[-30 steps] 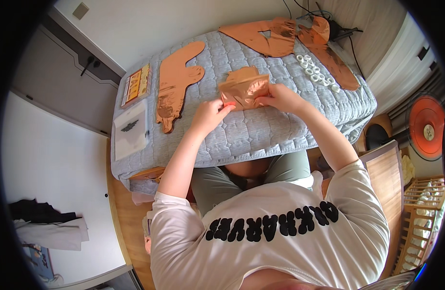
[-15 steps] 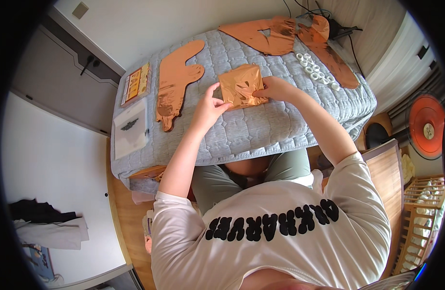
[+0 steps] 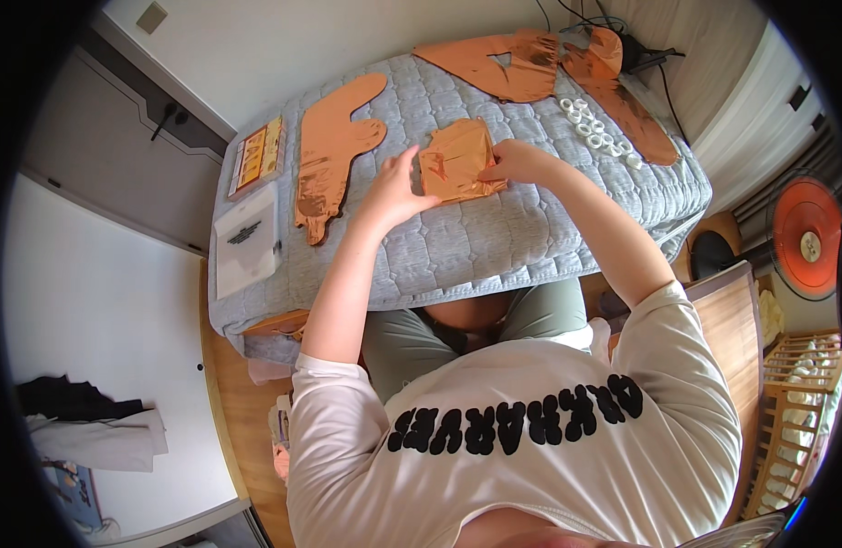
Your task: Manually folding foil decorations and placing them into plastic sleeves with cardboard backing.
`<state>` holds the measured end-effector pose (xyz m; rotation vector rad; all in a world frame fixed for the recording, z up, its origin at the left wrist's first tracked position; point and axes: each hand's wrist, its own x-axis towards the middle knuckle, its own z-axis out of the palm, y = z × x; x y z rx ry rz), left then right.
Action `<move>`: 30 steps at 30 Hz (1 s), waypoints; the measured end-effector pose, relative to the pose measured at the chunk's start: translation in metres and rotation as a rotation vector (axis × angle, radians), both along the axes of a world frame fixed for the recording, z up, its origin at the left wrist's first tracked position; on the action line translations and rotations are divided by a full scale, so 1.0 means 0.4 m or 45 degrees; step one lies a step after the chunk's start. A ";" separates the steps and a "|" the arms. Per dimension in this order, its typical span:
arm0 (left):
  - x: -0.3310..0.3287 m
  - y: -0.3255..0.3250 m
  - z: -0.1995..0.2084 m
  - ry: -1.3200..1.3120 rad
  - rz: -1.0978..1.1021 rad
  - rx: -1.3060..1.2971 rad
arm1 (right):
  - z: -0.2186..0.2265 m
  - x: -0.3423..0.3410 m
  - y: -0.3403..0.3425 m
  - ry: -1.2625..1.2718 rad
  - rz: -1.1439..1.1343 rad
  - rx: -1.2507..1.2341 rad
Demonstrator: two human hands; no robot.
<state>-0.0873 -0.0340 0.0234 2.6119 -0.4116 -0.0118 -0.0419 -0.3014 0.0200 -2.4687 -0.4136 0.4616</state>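
A folded, crinkled copper foil balloon (image 3: 457, 161) lies on the grey quilted mattress (image 3: 494, 247) in front of me. My left hand (image 3: 395, 187) grips its left edge with the thumb raised. My right hand (image 3: 517, 162) pinches its right edge. Both hands press the foil flat against the quilt. A long flat copper foil balloon (image 3: 331, 148) lies to the left of my left hand.
More copper foil balloons (image 3: 521, 62) lie at the far edge, with a row of small white rings (image 3: 596, 137) beside them. A white packet (image 3: 247, 237) and a yellow-orange card (image 3: 256, 155) sit at the left. A round orange fan (image 3: 809, 237) and a wooden crib (image 3: 795, 411) stand to the right.
The folded foil has shifted slightly away from me and been turned flatter. My left hand moved from its lower left corner up along its left edge.
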 end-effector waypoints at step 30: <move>0.094 -0.075 -0.132 -0.301 -0.345 0.511 | -0.029 -0.125 -0.023 -0.189 -0.408 0.366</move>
